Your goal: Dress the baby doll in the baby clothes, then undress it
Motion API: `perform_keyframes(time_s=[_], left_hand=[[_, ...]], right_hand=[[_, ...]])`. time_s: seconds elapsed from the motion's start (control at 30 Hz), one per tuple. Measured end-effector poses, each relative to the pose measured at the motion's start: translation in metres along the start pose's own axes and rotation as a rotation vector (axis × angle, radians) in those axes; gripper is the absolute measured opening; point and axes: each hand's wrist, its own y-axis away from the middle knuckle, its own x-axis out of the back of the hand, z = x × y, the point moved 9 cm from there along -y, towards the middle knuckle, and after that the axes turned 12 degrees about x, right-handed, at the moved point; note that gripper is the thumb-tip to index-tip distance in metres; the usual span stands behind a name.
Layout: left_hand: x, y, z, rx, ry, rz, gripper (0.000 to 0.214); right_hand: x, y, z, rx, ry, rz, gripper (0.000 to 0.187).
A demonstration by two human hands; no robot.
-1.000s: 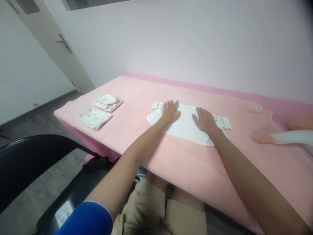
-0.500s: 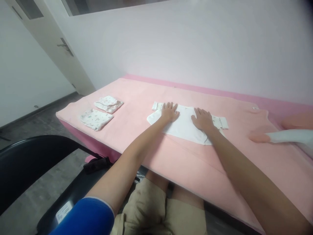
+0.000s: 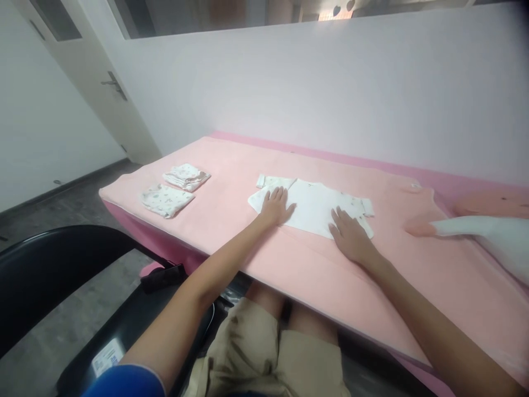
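Fingers of the left hand (image 3: 274, 209) and right hand (image 3: 349, 234) lie loosely spread, gripping nothing, on the near part of the shirt (image 3: 312, 207), flat on the table (image 3: 256, 251). Light, even palm pressure should suit; dragging could pucker it or shift its sleeves (image 3: 278, 181).

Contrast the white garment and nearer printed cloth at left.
The white garment lies spread out; the printed cloth is folded.
The white garment's middle is plain; the printed cloth is patterned.
The left hand rests on the white garment; no hand touches the printed cloth.
Both lie on the pink cover.
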Motion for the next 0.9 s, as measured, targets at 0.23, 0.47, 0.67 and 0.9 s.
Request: perform_keyframes(time_s=[0.23, 0.47, 0.67, 0.9], left_hand=[[0.011, -0.001, 0.066, -0.198, -0.065, 0.121, 0.062], [-0.027, -0.021, 0.174, -0.329, 0.045, -0.092, 0.065], [-0.047, -0.034, 0.182, -0.343, 0.037, -0.112, 0.061], [-0.046, -0.047, 0.179, -0.382, 0.024, -0.091, 0.055]], right_hand=[[0.021, 0.011, 0.006, 0.066, 0.063, 0.088, 0.072], [0.018, 0.026, 0.036, -0.014, 0.089, 0.107, 0.073], [0.021, 0.027, 0.030, -0.014, 0.091, 0.100, 0.078], [0.033, 0.029, 0.011, 0.084, 0.035, 0.175, 0.070]])
